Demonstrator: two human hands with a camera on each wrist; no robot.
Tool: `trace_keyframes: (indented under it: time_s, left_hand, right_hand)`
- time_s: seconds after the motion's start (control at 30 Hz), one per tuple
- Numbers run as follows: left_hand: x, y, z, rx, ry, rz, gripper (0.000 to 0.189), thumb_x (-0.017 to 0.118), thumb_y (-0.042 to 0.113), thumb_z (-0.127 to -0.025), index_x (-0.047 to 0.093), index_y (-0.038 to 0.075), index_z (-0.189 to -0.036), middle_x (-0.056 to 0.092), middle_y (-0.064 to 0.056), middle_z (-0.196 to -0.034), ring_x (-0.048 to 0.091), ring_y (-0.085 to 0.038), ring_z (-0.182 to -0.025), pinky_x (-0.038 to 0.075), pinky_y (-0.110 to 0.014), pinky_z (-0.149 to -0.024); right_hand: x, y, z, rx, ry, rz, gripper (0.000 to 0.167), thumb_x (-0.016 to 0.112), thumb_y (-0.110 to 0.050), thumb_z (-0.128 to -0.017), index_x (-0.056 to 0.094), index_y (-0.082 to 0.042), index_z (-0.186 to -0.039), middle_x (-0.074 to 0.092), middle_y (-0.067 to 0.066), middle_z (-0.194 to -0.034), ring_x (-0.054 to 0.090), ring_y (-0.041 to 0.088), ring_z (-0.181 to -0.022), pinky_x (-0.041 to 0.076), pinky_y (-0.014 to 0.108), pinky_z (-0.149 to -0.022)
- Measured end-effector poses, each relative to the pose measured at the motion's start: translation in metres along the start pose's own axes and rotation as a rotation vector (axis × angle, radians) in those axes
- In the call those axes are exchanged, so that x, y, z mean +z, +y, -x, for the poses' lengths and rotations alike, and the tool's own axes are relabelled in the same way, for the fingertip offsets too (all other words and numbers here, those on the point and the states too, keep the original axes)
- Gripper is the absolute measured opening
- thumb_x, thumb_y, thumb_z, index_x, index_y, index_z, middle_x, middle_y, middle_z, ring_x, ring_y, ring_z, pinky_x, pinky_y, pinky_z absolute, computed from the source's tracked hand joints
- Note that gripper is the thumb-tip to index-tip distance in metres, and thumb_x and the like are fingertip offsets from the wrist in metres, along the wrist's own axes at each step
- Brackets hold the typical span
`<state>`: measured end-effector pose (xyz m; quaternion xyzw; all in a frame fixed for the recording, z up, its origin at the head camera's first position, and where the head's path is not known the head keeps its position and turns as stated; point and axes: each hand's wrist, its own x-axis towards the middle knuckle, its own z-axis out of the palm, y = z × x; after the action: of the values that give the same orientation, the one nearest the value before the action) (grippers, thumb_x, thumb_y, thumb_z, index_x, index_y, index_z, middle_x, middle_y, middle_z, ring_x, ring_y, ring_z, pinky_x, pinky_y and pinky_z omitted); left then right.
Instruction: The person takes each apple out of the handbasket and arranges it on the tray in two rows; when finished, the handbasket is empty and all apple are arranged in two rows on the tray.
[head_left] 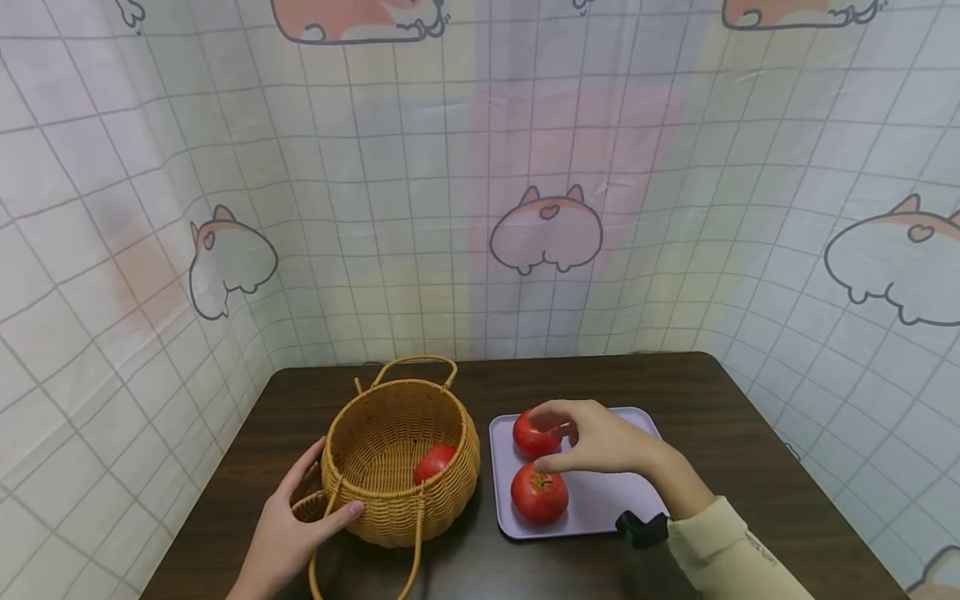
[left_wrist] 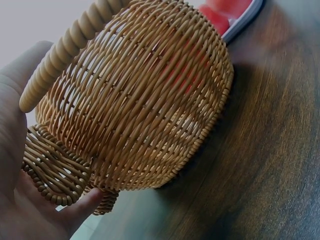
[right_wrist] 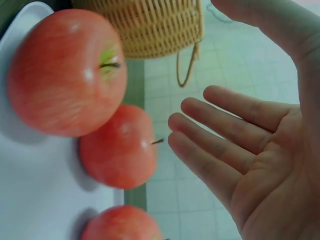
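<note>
A round wicker basket [head_left: 405,500] stands at the left of the table, one red apple [head_left: 435,462] inside. My left hand [head_left: 288,525] holds its left side, thumb in front and fingers farther back, around a small woven lug [left_wrist: 55,165]. To the basket's right lies a pale lilac tray [head_left: 600,508] with red apples. Above it, my right hand [head_left: 600,437] hovers with fingers spread, empty. The front apple [head_left: 538,496] and a back apple [head_left: 531,435] are beneath and beside it. In the right wrist view three apples show, the lowest one [right_wrist: 122,225] cut off by the frame.
A dark wood table [head_left: 720,450] carries everything. Behind and at both sides hangs a checked cloth [head_left: 420,208] printed with cartoon dogs. The basket's loop handles [head_left: 417,542] hang at its front and stand at its back. A dark strap [head_left: 642,529] is by the right sleeve.
</note>
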<state>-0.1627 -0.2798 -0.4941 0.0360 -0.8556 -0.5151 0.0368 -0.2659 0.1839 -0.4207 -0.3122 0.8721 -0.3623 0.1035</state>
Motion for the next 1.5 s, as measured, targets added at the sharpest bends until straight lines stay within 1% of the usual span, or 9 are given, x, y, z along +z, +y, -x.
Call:
trace_keyframes:
  time_s: [0.13,0.2,0.43,0.57,0.73,1.1,1.17,1.33,1.5]
  left_hand:
    - [0.000,0.001,-0.001,0.002,-0.004,0.004,0.105,0.092,0.050,-0.092,0.027,0.047,-0.175,0.035,-0.010,-0.181,0.037,-0.043,-0.164,0.044,-0.071,-0.123]
    - [0.001,0.002,-0.001,0.001,-0.005,0.002,0.105,0.092,0.051,-0.092,0.027,0.047,-0.175,0.036,-0.010,-0.181,0.038,-0.043,-0.164,0.045,-0.071,-0.123]
    - [0.000,0.003,-0.001,-0.010,-0.004,-0.004,0.107,0.092,0.052,-0.091,0.026,0.044,-0.176,0.035,-0.012,-0.180,0.038,-0.043,-0.164,0.044,-0.071,-0.123]
    - [-0.001,0.001,0.000,-0.021,-0.002,-0.011,0.108,0.092,0.052,-0.092,0.025,0.044,-0.176,0.034,-0.013,-0.181,0.037,-0.044,-0.164,0.045,-0.070,-0.123]
    - [-0.001,-0.001,0.000,-0.017,-0.004,-0.013,0.108,0.092,0.051,-0.092,0.025,0.043,-0.177,0.034,-0.012,-0.181,0.037,-0.044,-0.164,0.047,-0.069,-0.122]
    - [-0.003,-0.003,0.000,-0.032,-0.003,-0.018,0.109,0.092,0.052,-0.092,0.023,0.046,-0.176,0.033,-0.013,-0.182,0.035,-0.045,-0.165,0.045,-0.072,-0.122]
    - [-0.003,-0.002,0.000,-0.032,-0.005,-0.015,0.109,0.091,0.052,-0.093,0.023,0.044,-0.177,0.032,-0.013,-0.182,0.035,-0.045,-0.165,0.045,-0.072,-0.123]
    - [0.000,-0.002,-0.001,-0.024,-0.011,-0.009,0.109,0.091,0.052,-0.093,0.023,0.042,-0.177,0.033,-0.013,-0.182,0.037,-0.044,-0.164,0.046,-0.069,-0.123]
    - [0.000,-0.002,-0.001,-0.021,-0.012,-0.017,0.108,0.090,0.052,-0.093,0.023,0.045,-0.177,0.033,-0.013,-0.182,0.037,-0.044,-0.164,0.046,-0.070,-0.122]
  right_hand:
    - [-0.005,-0.009,-0.009,-0.014,-0.014,-0.011,0.065,0.088,-0.053,-0.091,0.068,-0.023,-0.146,0.075,0.007,-0.142,0.071,0.031,-0.133,0.060,0.058,-0.111]
    - [-0.009,-0.013,-0.014,-0.023,-0.018,0.000,0.067,0.088,-0.054,-0.091,0.068,-0.022,-0.146,0.075,0.004,-0.143,0.070,0.031,-0.135,0.058,0.059,-0.115]
    - [-0.021,-0.033,-0.037,-0.053,-0.066,-0.022,0.064,0.089,-0.050,-0.093,0.067,-0.024,-0.147,0.073,-0.005,-0.147,0.070,0.020,-0.139,0.055,0.050,-0.121]
    - [-0.025,-0.049,-0.053,-0.061,-0.108,-0.055,0.063,0.090,-0.047,-0.093,0.067,-0.025,-0.148,0.072,-0.005,-0.147,0.069,0.019,-0.140,0.055,0.047,-0.122]
    - [-0.027,-0.071,-0.074,-0.076,-0.150,-0.026,0.065,0.091,-0.046,-0.092,0.068,-0.023,-0.147,0.073,-0.005,-0.146,0.069,0.019,-0.140,0.054,0.044,-0.122]
    - [-0.015,-0.104,-0.111,-0.060,-0.223,0.040,0.063,0.090,-0.054,-0.089,0.070,-0.029,-0.142,0.074,-0.010,-0.140,0.068,0.020,-0.138,0.054,0.043,-0.118]
    - [-0.010,-0.106,-0.118,-0.069,-0.239,0.050,0.063,0.090,-0.055,-0.089,0.070,-0.029,-0.142,0.073,-0.013,-0.137,0.068,0.018,-0.137,0.055,0.041,-0.117]
    - [-0.001,-0.110,-0.132,-0.093,-0.299,0.053,0.066,0.090,-0.054,-0.089,0.069,-0.023,-0.144,0.072,-0.011,-0.138,0.067,0.018,-0.136,0.055,0.036,-0.115]
    - [0.007,-0.116,-0.147,-0.097,-0.341,0.063,0.065,0.089,-0.054,-0.089,0.070,-0.021,-0.142,0.072,-0.009,-0.134,0.067,0.023,-0.137,0.056,0.034,-0.112]
